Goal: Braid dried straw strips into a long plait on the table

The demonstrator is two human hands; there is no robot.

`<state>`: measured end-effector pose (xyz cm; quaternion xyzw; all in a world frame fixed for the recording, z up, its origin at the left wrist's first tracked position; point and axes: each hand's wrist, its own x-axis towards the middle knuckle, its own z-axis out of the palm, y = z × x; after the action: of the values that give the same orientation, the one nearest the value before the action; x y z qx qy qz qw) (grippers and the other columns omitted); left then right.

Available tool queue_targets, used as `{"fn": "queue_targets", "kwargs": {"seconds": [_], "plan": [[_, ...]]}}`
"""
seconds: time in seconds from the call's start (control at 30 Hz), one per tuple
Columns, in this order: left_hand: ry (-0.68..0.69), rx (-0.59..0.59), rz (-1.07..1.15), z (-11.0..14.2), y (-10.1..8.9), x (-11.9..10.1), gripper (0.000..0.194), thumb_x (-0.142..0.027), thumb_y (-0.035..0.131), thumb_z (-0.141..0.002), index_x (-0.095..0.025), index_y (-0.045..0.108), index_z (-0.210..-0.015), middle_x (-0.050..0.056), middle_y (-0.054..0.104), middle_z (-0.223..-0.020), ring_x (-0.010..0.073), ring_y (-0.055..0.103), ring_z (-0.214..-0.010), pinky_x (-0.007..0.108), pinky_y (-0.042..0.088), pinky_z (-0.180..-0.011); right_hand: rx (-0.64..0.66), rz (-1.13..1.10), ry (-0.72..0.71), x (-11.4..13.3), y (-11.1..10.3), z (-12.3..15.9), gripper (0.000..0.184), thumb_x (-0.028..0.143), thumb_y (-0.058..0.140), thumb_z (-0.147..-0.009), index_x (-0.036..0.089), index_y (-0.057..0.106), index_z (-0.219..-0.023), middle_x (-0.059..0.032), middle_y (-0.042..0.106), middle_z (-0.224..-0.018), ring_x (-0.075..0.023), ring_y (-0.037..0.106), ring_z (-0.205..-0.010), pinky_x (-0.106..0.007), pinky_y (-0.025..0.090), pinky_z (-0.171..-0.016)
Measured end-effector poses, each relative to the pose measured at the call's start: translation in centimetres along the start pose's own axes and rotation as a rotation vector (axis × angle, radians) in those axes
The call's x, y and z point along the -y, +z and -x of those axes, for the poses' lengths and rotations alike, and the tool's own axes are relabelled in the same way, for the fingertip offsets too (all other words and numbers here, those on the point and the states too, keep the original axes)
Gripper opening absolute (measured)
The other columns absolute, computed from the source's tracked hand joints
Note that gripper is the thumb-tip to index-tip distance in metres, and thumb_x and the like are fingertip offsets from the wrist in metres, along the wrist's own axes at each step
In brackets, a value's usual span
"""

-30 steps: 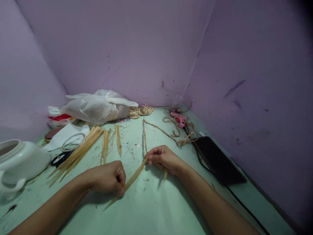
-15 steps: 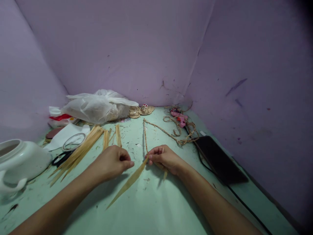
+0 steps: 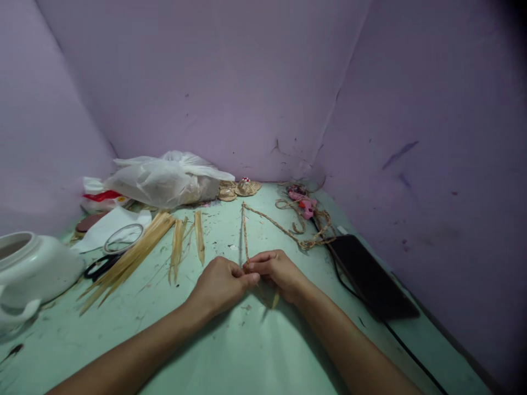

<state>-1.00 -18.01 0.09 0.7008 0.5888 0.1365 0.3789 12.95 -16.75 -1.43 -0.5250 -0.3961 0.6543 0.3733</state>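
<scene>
A thin braided cord (image 3: 246, 233) of tan dried leaf runs down from a bend at the back of the table to my two hands. My right hand (image 3: 278, 272) pinches its near end between thumb and fingers. Right against it, my left hand (image 3: 224, 283) is closed, thumb pressed to the fingers at the cord's end; the strip there is mostly hidden by the hands. A loose leaf strip end (image 3: 275, 299) hangs below my right hand. From the bend, the cord slants right to a tangled coil (image 3: 319, 238).
Flat dried leaf strips (image 3: 135, 252) lie left, beside black scissors (image 3: 101, 267), a clear ring (image 3: 123, 239) and a white ceramic pot (image 3: 45, 269). Behind are a plastic bag (image 3: 164, 178) and small woven hats (image 3: 247, 187). A pink glue gun (image 3: 303, 204) and dark tablet-like slab (image 3: 373, 277) sit right.
My left hand has moved right to meet my right hand and closed at the cord's end. The long strip that stretched toward the lower left is now out of sight.
</scene>
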Motion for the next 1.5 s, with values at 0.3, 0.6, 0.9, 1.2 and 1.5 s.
{"fn": "queue_targets", "kwargs": {"seconds": [0.3,0.6,0.9,1.2,1.5], "plan": [[-0.146,0.079,0.342,-0.7,-1.9,-0.8,0.009,-0.021,0.050,-0.055,-0.013,0.052,-0.051,-0.006,0.033,-0.037,0.0060,0.027,-0.040,0.021,0.020,-0.042,-0.002,0.011,0.037,0.6,0.1,0.4,0.009,0.016,0.062,-0.050,0.011,0.063,-0.057,0.0066,0.040,-0.033,-0.0023,0.021,-0.033,-0.022,0.010,-0.038],[0.117,-0.162,-0.129,-0.9,-4.1,0.6,0.025,-0.033,0.049,-0.066,-0.014,0.062,-0.074,0.000,0.055,-0.058,0.0108,0.043,-0.054,0.023,0.030,-0.053,-0.025,0.045,0.056,0.5,0.2,0.3,0.008,0.018,0.064,-0.051,0.012,0.062,-0.055,0.0070,0.036,-0.032,-0.0034,0.021,-0.033,-0.023,0.009,-0.038],[0.170,-0.086,-0.555,2.4,-1.3,-0.7,0.024,-0.032,0.043,-0.073,-0.018,0.062,-0.076,0.008,0.059,-0.078,0.0178,0.053,-0.066,0.028,0.030,-0.058,-0.027,0.042,0.042,0.4,0.3,0.2,0.009,0.018,0.064,-0.050,0.011,0.063,-0.056,0.0044,0.045,-0.036,-0.0039,0.028,-0.035,-0.022,0.014,-0.039],[0.082,-0.015,-0.250,1.1,-3.2,-0.3,0.024,-0.034,0.046,-0.069,-0.016,0.060,-0.060,0.000,0.050,-0.053,0.0114,0.043,-0.055,0.022,0.026,-0.053,-0.032,0.084,0.004,0.2,0.3,0.3,0.010,0.020,0.066,-0.051,0.012,0.065,-0.056,0.0042,0.045,-0.037,-0.0037,0.028,-0.037,-0.021,0.016,-0.040],[0.151,-0.015,-0.289,0.2,-1.5,0.5,0.030,-0.035,0.040,-0.074,-0.017,0.059,-0.060,0.000,0.046,-0.052,0.0109,0.037,-0.051,0.023,0.021,-0.050,0.022,0.081,0.010,0.0,0.1,0.0,0.011,0.019,0.068,-0.053,0.011,0.067,-0.060,0.0027,0.049,-0.040,-0.0033,0.030,-0.038,-0.020,0.019,-0.040]]}}
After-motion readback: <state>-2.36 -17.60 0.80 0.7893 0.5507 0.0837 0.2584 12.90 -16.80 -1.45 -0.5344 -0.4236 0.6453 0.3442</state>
